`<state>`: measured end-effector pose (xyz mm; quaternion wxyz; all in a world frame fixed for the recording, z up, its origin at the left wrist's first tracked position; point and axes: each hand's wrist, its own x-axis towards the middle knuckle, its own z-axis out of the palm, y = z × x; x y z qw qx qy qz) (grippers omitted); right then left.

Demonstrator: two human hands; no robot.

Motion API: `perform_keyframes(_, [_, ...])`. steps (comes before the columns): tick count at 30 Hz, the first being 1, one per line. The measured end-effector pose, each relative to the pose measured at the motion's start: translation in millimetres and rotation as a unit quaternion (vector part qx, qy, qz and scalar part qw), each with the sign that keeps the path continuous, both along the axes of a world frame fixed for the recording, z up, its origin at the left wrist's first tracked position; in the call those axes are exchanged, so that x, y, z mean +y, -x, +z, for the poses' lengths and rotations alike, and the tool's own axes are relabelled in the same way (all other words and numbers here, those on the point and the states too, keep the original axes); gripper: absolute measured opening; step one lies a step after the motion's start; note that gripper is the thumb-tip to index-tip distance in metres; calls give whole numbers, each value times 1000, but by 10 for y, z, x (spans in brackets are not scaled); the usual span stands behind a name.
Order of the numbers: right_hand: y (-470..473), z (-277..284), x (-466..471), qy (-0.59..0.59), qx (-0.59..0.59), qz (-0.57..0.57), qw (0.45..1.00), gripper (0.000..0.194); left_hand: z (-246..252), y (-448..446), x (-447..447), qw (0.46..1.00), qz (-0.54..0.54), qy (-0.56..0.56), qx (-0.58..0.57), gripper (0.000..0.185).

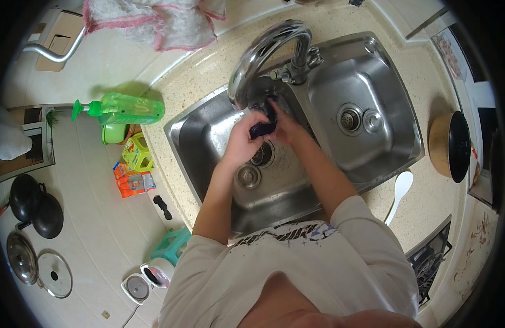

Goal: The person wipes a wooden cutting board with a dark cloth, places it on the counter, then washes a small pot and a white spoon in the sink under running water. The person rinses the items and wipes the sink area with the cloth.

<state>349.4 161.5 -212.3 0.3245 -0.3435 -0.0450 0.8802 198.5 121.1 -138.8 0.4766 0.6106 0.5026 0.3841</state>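
Under the spout of the chrome faucet (252,57), both hands are over the left basin of the steel double sink (211,135). My left hand (244,137) is closed around a dark, wet-looking item (262,129), perhaps an eggplant; its exact kind cannot be told. My right hand (286,125) touches the item from the other side, its fingers spread along it. Water seems to run near my fingers. A drain (262,155) and a round steel strainer lid (248,175) lie below the hands in the same basin.
A green pump bottle (131,108) stands at the counter's left edge. A white rice paddle (402,186) and a pot with a dark interior (449,146) sit right of the sink. The second basin (359,90) adjoins on the right. A gas hob (431,260) is at lower right.
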Motion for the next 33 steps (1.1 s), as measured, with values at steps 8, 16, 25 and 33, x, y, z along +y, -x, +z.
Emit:
perform_keyframes(8, [574, 457, -425, -430, -368, -70, 821, 22, -368, 149, -214, 723, 271, 406, -488, 51])
perform_keyframes(16, [659, 555, -538, -673, -499, -2, 546, 25, -777, 68, -56, 679, 35, 363, -637, 30])
perform_keyframes(25, [542, 539, -210, -581, -458, -18, 673, 22, -826, 165, -141, 848, 200, 311, -379, 28])
perform_keyframes(33, [603, 498, -266, -637, -451, 40, 624, 16, -614, 24, -100, 837, 236, 316, -379, 32])
